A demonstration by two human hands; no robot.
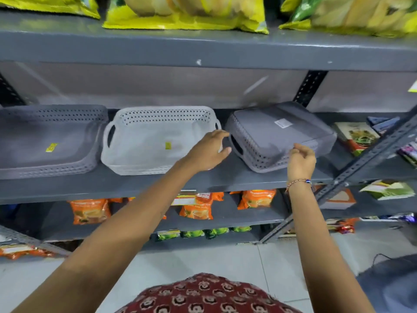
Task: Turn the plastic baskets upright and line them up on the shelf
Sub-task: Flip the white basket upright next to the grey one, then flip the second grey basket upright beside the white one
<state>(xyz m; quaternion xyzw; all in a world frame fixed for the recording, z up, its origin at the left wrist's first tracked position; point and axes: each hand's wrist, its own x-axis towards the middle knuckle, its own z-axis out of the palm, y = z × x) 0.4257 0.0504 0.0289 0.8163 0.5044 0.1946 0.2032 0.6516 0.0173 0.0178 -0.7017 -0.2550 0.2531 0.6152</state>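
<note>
Three plastic baskets stand on the grey metal shelf [203, 184]. A grey basket [45, 141] at the left is upright. A white basket [146, 141] in the middle is upright too. At the right a grey basket [279, 136] lies upside down and askew, its bottom with a white label facing up. My left hand [208, 152] is spread between the white basket and the overturned one, fingers apart near its handle hole. My right hand [301, 160] is at the overturned basket's front edge with fingers curled; whether it touches the rim is unclear.
Yellow snack bags [185, 14] lie on the shelf above. Orange packets [196, 206] and green packets fill the lower shelves. Boxed goods [356, 134] sit to the right past a slanted slotted metal post [370, 159]. Tiled floor lies below.
</note>
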